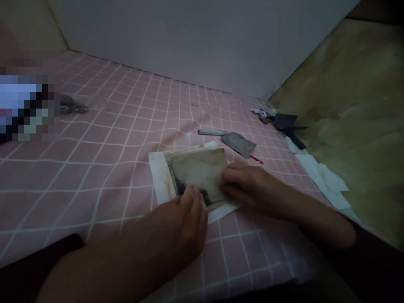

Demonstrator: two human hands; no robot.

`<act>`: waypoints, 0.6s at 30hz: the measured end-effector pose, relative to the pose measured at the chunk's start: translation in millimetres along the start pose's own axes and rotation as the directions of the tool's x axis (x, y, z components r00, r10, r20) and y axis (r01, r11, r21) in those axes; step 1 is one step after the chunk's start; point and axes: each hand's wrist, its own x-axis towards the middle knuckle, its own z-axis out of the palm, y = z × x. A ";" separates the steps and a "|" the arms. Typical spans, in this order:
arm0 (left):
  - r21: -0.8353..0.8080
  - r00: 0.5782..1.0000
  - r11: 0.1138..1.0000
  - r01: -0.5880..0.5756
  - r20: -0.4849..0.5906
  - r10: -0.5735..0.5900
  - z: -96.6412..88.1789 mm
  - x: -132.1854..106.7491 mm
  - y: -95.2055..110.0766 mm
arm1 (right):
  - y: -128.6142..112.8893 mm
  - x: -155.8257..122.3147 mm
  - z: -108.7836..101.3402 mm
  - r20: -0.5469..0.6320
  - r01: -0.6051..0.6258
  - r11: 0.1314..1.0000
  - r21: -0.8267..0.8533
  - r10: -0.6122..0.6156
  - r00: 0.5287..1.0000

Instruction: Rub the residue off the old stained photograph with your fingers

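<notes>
Far left, a pixelated blur [22, 107] (nothing legible there) and dark coiled rolls [71, 105] lie on pink gridded cloth [94, 176]. The left hand [186, 219], fingers curled, rests on the lower edge of a stained paper sheet [198, 170]; grip cannot be told. That sheet, mottled grey-brown with a blackened lower edge, lies on a white backing sheet [159, 176]. The right hand [249, 187], half closed, touches its right edge; pinch unclear. Farther right: a flat metal scraper [236, 143], a thin red stick [256, 159], angular black scraps [285, 122], white paper scraps [322, 181], and an olive-stained board [347, 105].
</notes>
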 end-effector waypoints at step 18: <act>0.069 0.999 0.998 -0.013 -0.038 0.016 3.9 -0.2 0.6 | -1.7 8.6 9.9 -0.089 0.051 0.999 0.004 -0.051 0.995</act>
